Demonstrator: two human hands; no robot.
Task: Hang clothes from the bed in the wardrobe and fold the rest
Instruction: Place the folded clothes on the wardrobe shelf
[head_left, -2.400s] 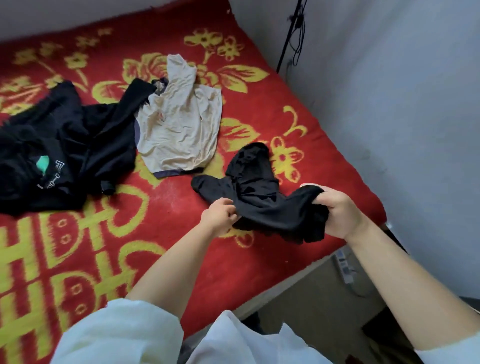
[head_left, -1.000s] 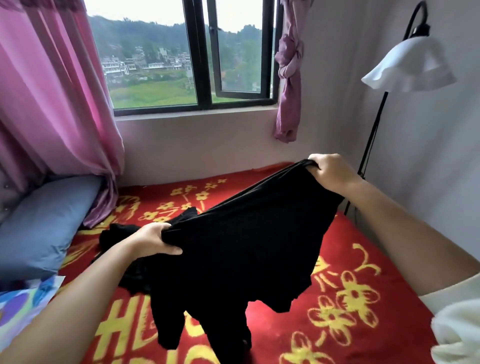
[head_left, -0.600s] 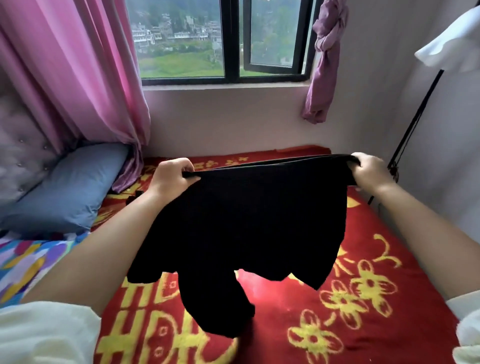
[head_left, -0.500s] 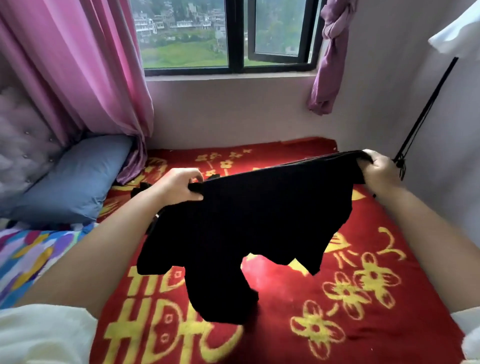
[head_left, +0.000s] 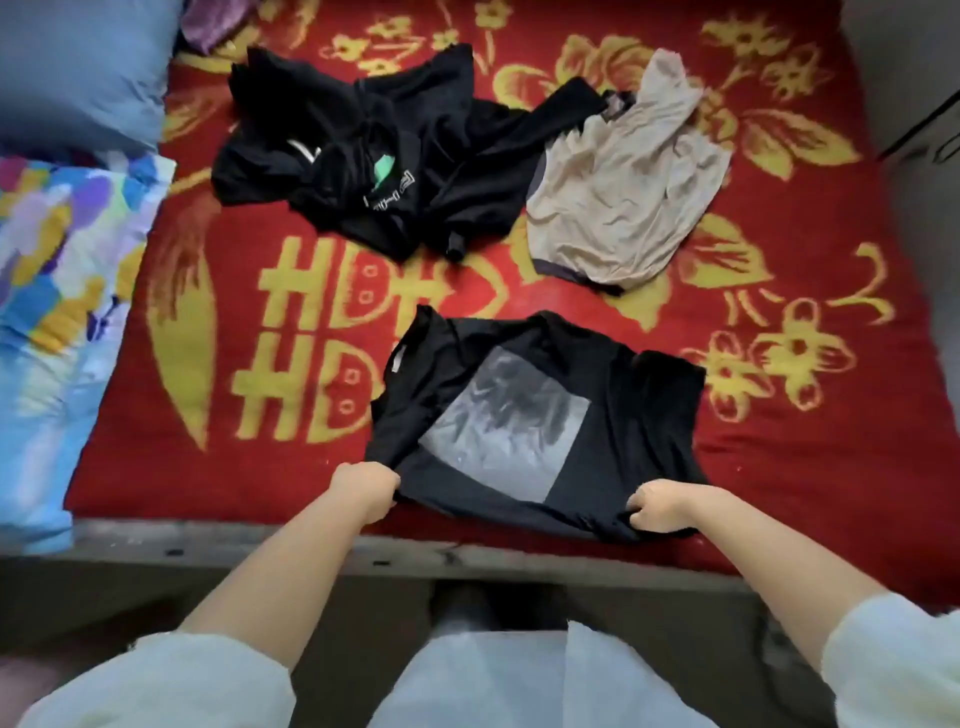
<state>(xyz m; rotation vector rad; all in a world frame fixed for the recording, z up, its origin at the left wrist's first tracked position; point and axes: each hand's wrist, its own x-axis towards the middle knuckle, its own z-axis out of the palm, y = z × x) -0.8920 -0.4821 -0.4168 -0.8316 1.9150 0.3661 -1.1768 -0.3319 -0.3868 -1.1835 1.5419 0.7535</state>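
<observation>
Fingers of both hands are curled tight into black cloth: the left hand (head_left: 368, 491) bunches the near-left corner of the black T-shirt (head_left: 540, 421) and the right hand (head_left: 662, 506) pinches its near-right corner, so each holds fabric and neither is spread. That shirt lies mostly flat on the red blanket (head_left: 249, 467) near the bed's front edge, with a grey square print (head_left: 506, 423) facing up. Beyond the shirt, farther from the person, a heap of black clothes (head_left: 384, 156) lies crumpled, and a beige top (head_left: 623, 197) sits beyond it and a little to the right, touching the heap along one side. To the far left of the shirt are a patterned quilt (head_left: 62, 291) and a blue pillow (head_left: 78, 67). Judging from this layout, the step in hand is folding: the shirt is being laid out and smoothed. The next move probably calls for tugging the held edge taut, flattening the wrinkles, then turning the sides inward. What looks like the collar, with a pale label, sits at the far-left corner, so the shirt seems to point away and leftward, its long axis running roughly from the right hand toward that corner, though the folds make this uncertain.
</observation>
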